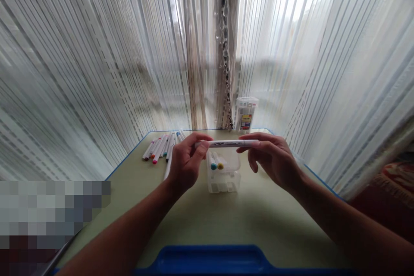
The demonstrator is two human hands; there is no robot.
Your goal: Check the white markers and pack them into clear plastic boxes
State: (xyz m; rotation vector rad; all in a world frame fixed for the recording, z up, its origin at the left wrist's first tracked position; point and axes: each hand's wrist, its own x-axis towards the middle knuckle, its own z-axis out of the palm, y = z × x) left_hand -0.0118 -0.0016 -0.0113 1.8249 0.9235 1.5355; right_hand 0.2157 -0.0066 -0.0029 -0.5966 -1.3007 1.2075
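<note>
A white marker [228, 143] with dark printing lies level between my two hands, above the table. My left hand [186, 159] pinches its left end between thumb and fingers. The right end is gripped by the fingertips of my right hand [273, 153], whose lower fingers curl beneath. Below and behind the marker is a clear plastic case [224, 181]. Two markers, one with a teal end [214, 166] and one with a yellow end [220, 166], lie at the case. Several white markers [158, 148] with coloured ends are spread to the left, partly hidden by my left hand.
A clear lidded container [246, 114] with a yellow label stands at the table's back edge. The pale green table [207, 220] has blue edging and a blue tray-like ledge [208, 258] in front. String curtains [129, 51] hang behind. Red patterned fabric [394, 181] is at the right.
</note>
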